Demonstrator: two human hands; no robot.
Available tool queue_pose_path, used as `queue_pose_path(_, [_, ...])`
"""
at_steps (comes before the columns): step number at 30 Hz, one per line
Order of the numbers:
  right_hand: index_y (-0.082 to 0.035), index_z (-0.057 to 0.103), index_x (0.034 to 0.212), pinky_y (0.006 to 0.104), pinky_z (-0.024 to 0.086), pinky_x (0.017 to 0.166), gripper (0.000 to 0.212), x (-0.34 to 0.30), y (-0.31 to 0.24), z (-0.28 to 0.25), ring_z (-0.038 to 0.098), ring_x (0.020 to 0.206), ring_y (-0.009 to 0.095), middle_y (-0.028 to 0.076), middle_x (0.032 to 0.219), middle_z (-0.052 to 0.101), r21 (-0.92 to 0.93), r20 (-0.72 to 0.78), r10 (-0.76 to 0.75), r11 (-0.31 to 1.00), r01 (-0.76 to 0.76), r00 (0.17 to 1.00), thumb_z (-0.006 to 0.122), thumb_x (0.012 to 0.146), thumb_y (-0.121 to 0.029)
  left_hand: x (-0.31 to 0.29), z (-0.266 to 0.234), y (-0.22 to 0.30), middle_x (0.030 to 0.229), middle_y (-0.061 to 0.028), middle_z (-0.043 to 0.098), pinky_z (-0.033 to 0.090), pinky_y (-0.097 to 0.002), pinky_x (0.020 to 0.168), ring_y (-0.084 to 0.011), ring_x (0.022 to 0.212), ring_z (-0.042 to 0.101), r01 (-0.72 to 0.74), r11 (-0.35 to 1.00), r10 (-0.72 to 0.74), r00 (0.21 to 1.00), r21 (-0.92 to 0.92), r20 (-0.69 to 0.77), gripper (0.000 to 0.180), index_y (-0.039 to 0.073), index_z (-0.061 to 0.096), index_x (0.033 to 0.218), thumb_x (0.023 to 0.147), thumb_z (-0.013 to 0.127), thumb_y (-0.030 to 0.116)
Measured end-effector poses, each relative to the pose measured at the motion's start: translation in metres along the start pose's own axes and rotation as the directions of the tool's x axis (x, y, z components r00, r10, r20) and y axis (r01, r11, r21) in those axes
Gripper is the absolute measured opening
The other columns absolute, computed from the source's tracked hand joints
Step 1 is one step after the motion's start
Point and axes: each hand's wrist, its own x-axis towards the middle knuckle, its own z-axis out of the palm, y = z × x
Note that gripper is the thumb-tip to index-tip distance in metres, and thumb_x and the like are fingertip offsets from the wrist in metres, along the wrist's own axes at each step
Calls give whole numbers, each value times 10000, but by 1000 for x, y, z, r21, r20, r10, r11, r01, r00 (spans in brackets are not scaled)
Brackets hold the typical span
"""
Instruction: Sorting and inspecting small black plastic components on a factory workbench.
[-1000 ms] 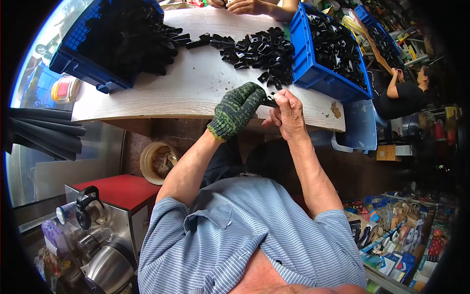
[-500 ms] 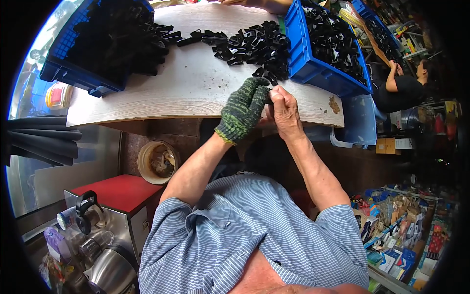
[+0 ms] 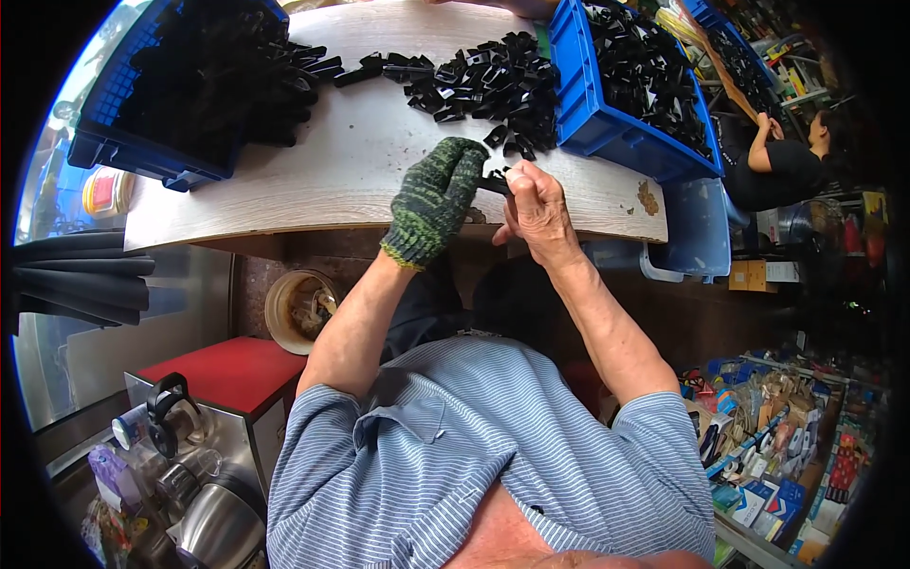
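Observation:
My left hand [image 3: 434,197], in a dark green knitted glove, is closed over the near edge of the table. My bare right hand [image 3: 542,211] pinches beside it. A small black plastic part [image 3: 495,183] spans the gap between the two hands; my fingers cover most of it. Just beyond my hands lies a loose pile of small black plastic parts [image 3: 488,81]. To its right stands a blue crate [image 3: 592,128] heaped with similar parts. At the far left, longer black pieces [image 3: 280,104] spill out of another blue crate [image 3: 133,156] onto the table.
The pale table [image 3: 365,190] ends just in front of my body. A light blue tub [image 3: 697,232] is beyond its right end. On the floor stands a round bucket [image 3: 275,318]. A red-topped cabinet [image 3: 213,375] is at my left. Another person [image 3: 782,161] sits at the far right.
My left hand has shifted left, away from my right hand, opening a gap where the black part now shows. My right hand has moved little.

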Motion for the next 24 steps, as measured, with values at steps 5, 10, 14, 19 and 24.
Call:
queue_pose_path(5, [-97, 488, 810, 267, 479, 424, 340, -2, -5, 1, 378, 432, 47, -51, 541, 370, -38, -36, 65, 997, -66, 997, 462, 1018, -364, 8, 19, 37, 1136, -223, 612, 538, -401, 685, -355, 842, 648, 189, 935, -203, 979, -300, -14, 339, 7, 603, 1155, 819, 636, 25])
queue_pose_path(10, [-105, 494, 791, 248, 433, 415, 335, -3, -6, -2, 402, 448, 51, -48, 554, 416, -68, -49, 54, 996, -57, 997, 441, 1016, -348, 4, 31, 27, 1129, -179, 605, 534, -390, 694, -321, 856, 653, 19, 999, -22, 998, -37, -56, 251, 9, 582, 1172, 938, 561, 98])
queue_pose_path(14, [-107, 489, 782, 268, 461, 416, 343, -1, -9, -1, 400, 439, 63, -37, 544, 397, -54, -87, 79, 995, -84, 993, 456, 1007, -363, 3, 32, 24, 1048, -166, 618, 525, -364, 675, -276, 815, 658, 1, 990, -20, 990, -141, -138, 232, 11, 592, 1163, 957, 514, 82])
queue_pose_path(19, [-87, 513, 790, 367, 556, 448, 376, -11, -8, -30, 370, 413, 88, -23, 507, 333, 130, -140, 109, 987, -91, 984, 455, 992, -399, 22, 18, 21, 961, -125, 692, 530, -355, 706, -288, 839, 674, 226, 946, -279, 932, -231, -231, 194, 53, 670, 1079, 907, 600, 109])
queue_pose_path(24, [-156, 354, 544, 535, 584, 549, 516, -17, -31, -112, 317, 391, 137, -25, 472, 243, 243, -671, 217, 968, -67, 709, 472, 940, -466, 55, 12, 10, 960, -154, 658, 515, -476, 756, -373, 908, 614, 0, 951, 23, 997, 309, -72, 179, 109, 681, 1007, 846, 639, 174])
